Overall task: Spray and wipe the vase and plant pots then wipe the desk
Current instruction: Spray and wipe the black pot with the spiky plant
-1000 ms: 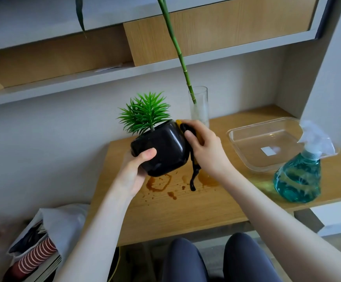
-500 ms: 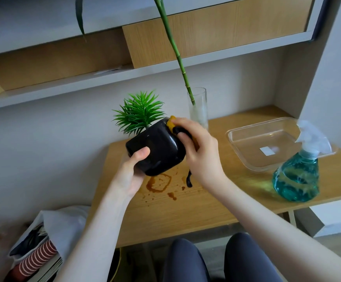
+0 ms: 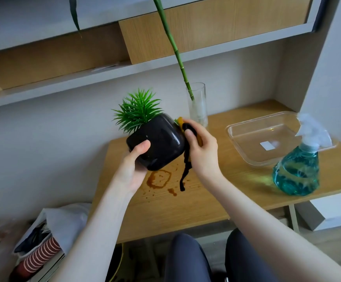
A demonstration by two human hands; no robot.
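A glossy black plant pot point(image 3: 159, 142) with a spiky green plant point(image 3: 137, 111) is tilted in the air above the wooden desk point(image 3: 185, 204). My left hand point(image 3: 132, 167) grips its lower left side. Against the pot's right side my right hand point(image 3: 201, 149) presses a black and yellow cloth point(image 3: 185, 167), and a black strip of it hangs down. Under the pot, brown stains point(image 3: 159, 179) mark the desk. A clear glass vase point(image 3: 198, 106) with a green stalk stands behind. At the right stands a spray bottle point(image 3: 297, 167) of blue liquid.
A clear plastic tray point(image 3: 244, 147) lies at the back right of the desk, just behind the spray bottle. Shelves point(image 3: 63, 82) run along the wall above. A white bag with striped cloth point(image 3: 37, 247) sits on the floor at the left. My knees are under the desk's front edge.
The pot was lifted slightly and turned in my hands. My right hand with the cloth slid up along the pot's right side toward its rim.
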